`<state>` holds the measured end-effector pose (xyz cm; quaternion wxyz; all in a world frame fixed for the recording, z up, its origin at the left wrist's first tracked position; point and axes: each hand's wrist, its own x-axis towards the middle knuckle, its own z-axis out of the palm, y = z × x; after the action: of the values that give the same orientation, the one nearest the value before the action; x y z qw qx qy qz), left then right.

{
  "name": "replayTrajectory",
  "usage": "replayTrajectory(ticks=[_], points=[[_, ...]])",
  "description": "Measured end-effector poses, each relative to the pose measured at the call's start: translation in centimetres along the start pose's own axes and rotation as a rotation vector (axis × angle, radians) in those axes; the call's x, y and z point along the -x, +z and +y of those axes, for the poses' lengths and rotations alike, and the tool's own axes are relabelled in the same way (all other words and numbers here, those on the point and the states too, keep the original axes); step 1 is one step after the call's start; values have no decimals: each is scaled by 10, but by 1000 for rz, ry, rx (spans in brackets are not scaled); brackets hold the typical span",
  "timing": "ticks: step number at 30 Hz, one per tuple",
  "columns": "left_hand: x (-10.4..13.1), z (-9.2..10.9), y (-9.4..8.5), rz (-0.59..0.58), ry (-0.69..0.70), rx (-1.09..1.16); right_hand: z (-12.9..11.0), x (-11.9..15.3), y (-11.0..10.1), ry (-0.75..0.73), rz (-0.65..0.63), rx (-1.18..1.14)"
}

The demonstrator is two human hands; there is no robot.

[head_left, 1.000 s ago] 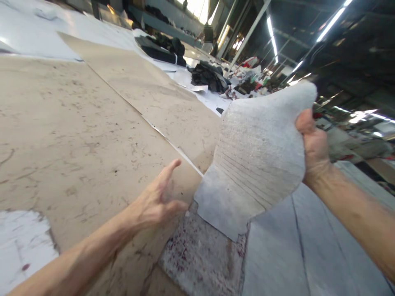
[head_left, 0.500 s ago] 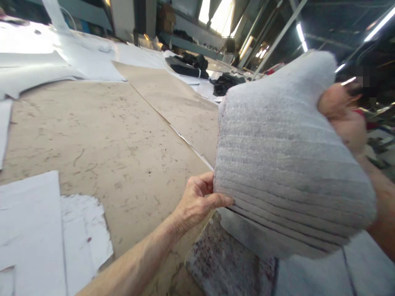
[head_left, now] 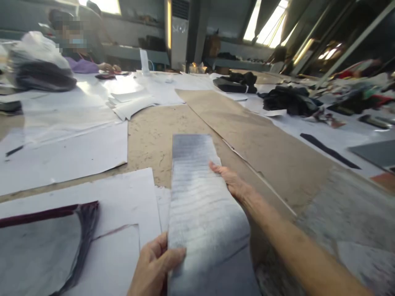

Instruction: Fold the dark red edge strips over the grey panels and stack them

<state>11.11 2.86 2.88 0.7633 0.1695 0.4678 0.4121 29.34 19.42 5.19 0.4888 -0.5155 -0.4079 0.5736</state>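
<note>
A long grey ribbed fabric piece [head_left: 200, 205] lies in front of me, held by both hands. Its far end is straight, and its right edge curves out toward me. My left hand [head_left: 156, 261] grips the left edge near the bottom, thumb on top and fingers beneath. On the right edge, farther up, my right hand [head_left: 231, 179] pinches the piece, its other fingers hidden under or behind it. To the left of my left hand, a grey panel with a dark maroon border [head_left: 40, 246] rests on white sheets [head_left: 123, 197].
Brown paper [head_left: 247, 127] covers the table, with a lifted seam running diagonally. White sheets [head_left: 77, 156] lie at left. Dark cloth bundles [head_left: 286, 100] and a dark strip [head_left: 328, 150] are at right. A plastic-wrapped bundle [head_left: 43, 65] and a person [head_left: 82, 61] are at far left.
The fabric piece has swung down and left from upright on the right, now pointing away from me. My right hand has moved left with it; my left hand is lower. The view has turned left.
</note>
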Motion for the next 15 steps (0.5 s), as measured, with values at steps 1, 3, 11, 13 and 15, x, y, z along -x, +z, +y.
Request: replayTrajectory(ticks=[1, 3, 11, 13, 15], points=[[-2, -3, -6, 64, 59, -88, 11, -4, 3, 59, -17, 30], [-3, -8, -14, 206, 233, -329, 22, -11, 3, 161, -25, 100], [-2, -12, -43, 397, 1010, -1018, 29, -26, 6, 223, 67, 355], [-5, -8, -50, 227, 1175, -1159, 34, -25, 9, 177, 96, 405], [-7, -3, -54, 67, 1269, -1215, 38, -25, 11, 131, 116, 464]])
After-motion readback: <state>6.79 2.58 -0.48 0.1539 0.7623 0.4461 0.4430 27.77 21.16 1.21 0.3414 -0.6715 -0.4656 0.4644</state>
